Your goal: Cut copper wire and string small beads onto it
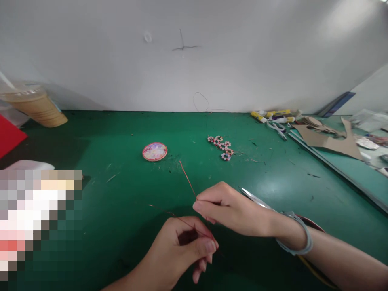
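Note:
My right hand (226, 208) is closed in a pinch on a thin red wire (187, 178) that sticks up and away toward the far left. A metal tool, likely scissors or tweezers (256, 198), pokes out behind that hand; a pale bangle sits on the wrist. My left hand (183, 248) is closed just below, its thumb and fingers pinching the lower part of the same red wire. Both hands hover over the green mat (127, 137) near its front edge.
A small round pink dish of beads (154, 151) and a beaded flower piece (221, 146) lie farther back. Glue sticks (273, 115), scissors (277, 128) and cardboard scraps (330, 139) lie at the right. A plastic cup (36, 107) leans at the far left.

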A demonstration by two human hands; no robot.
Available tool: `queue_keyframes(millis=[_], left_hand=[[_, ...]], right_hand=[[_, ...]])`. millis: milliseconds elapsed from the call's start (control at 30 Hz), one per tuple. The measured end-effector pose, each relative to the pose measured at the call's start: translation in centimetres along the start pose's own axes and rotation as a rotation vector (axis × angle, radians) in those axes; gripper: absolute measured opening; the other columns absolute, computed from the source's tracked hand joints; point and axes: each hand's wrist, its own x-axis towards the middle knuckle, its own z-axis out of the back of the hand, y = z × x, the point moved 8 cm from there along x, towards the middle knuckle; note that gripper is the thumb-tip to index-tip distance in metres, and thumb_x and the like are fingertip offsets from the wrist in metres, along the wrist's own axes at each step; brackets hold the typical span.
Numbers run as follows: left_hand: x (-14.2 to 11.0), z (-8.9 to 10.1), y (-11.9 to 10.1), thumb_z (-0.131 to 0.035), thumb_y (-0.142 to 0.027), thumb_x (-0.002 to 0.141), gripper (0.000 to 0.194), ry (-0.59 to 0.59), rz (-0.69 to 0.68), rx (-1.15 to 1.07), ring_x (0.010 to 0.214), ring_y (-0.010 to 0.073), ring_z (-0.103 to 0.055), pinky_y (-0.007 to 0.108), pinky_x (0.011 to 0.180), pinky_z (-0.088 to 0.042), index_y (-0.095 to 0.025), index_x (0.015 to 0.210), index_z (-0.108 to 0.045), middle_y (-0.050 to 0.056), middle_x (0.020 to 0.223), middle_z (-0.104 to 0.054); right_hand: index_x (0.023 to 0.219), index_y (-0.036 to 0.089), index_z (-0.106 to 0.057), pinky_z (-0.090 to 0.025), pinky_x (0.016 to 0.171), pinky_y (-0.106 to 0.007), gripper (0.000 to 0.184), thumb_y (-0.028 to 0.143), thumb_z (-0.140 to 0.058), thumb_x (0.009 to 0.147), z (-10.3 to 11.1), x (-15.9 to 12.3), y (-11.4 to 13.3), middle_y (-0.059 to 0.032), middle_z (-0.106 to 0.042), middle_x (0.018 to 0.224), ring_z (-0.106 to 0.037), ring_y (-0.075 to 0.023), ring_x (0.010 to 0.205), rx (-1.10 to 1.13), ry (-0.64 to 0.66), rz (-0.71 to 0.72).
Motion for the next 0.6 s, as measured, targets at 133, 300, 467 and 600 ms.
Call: queue_keyframes(millis=[133, 300, 467, 600], left_hand=[[-0.1, -0.2, 0.1, -0.071, -0.026, 0.066, 0.015, 0.036, 0.046, 0.062, 0.041, 0.0066, -0.046, 0.015, 0.036, -0.037, -0.014, 0.062, -0.063, -0.002, 0.050, -0.056], [-0.5, -1.0, 1.2, -0.067, -0.021, 0.065, 0.009, 0.069, 0.153, 0.143, 0.041, 0.0058, -0.045, 0.014, 0.036, -0.035, -0.014, 0.059, -0.063, -0.002, 0.048, -0.056], [-0.7, -1.6, 1.7, -0.069, -0.020, 0.062, 0.009, 0.093, 0.152, 0.120, 0.042, 0.0060, -0.046, 0.014, 0.035, -0.035, -0.015, 0.057, -0.065, -0.002, 0.049, -0.057], [-0.1, -0.5, -0.1, -0.069, -0.019, 0.064, 0.004, -0.003, -0.029, 0.007, 0.043, 0.0080, -0.050, 0.018, 0.038, -0.042, -0.015, 0.064, -0.068, -0.001, 0.055, -0.061]], right_hand=[[0.052, 0.017, -0.026, -0.021, 0.047, -0.022, 0.040, 0.024, -0.040, 0.089, -0.1, -0.1, 0.4, 0.0057, -0.023, 0.053, -0.022, -0.0070, 0.052, -0.072, -0.037, 0.070], [0.055, 0.018, -0.021, -0.020, 0.047, -0.023, 0.038, 0.023, -0.039, 0.087, -0.8, 0.0, 0.4, 0.0052, -0.020, 0.058, -0.021, -0.0073, 0.054, -0.063, 0.018, 0.060], [0.055, 0.018, -0.023, -0.022, 0.048, -0.023, 0.037, 0.027, -0.040, 0.088, -0.9, 0.4, -0.2, 0.0053, -0.022, 0.057, -0.022, -0.0074, 0.054, -0.035, 0.016, 0.018], [0.057, 0.018, -0.035, -0.026, 0.050, -0.022, 0.036, 0.031, -0.038, 0.090, 1.0, 0.9, -1.4, 0.0050, -0.033, 0.056, -0.030, -0.0072, 0.053, 0.014, -0.103, -0.050]])
